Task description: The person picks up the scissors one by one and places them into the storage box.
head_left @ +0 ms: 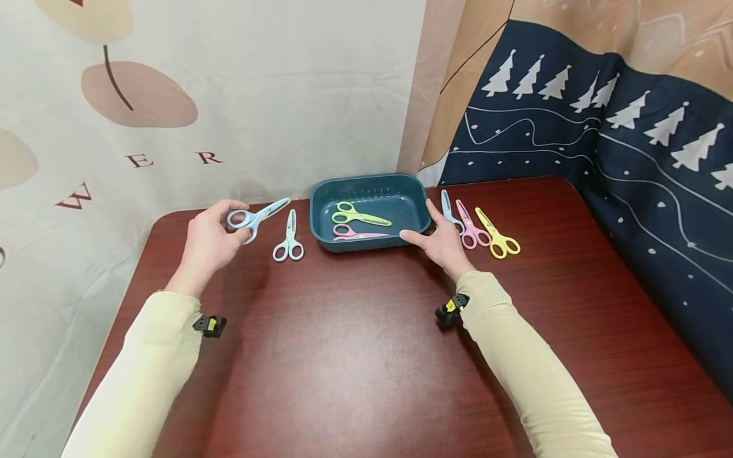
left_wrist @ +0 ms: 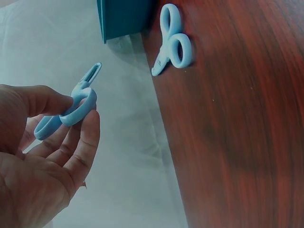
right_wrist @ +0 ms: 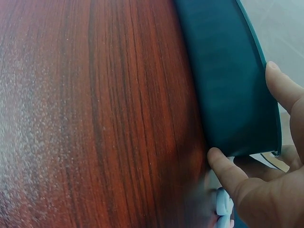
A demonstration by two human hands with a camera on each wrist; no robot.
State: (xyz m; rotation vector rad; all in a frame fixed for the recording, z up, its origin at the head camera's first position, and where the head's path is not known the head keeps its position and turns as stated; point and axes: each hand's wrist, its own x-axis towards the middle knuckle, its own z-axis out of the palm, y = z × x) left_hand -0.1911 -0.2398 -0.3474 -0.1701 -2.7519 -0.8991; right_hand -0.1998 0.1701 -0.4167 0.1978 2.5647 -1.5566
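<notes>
My left hand [head_left: 212,239] pinches a pair of light blue scissors [head_left: 260,215] by the handles between thumb and fingers, raised above the table, blades pointing right. In the left wrist view the thumb presses on one loop of these scissors [left_wrist: 80,108]. My right hand [head_left: 443,245] holds the right front corner of a dark teal plastic bin [head_left: 366,243]. Its thumb lies at the front rim, with fingers around the right side, partly hidden in the head view. Inside the bin lie green scissors [head_left: 366,218] and pink scissors [head_left: 357,235].
Pale blue scissors [head_left: 288,238] lie on the table left of the bin. To its right lie blue scissors [head_left: 446,207], pink scissors [head_left: 471,229] and yellow scissors [head_left: 497,234]. Behind the dark red wooden table [head_left: 343,343] hang a pale cloth [head_left: 298,95] and a navy cloth [head_left: 532,133] with trees.
</notes>
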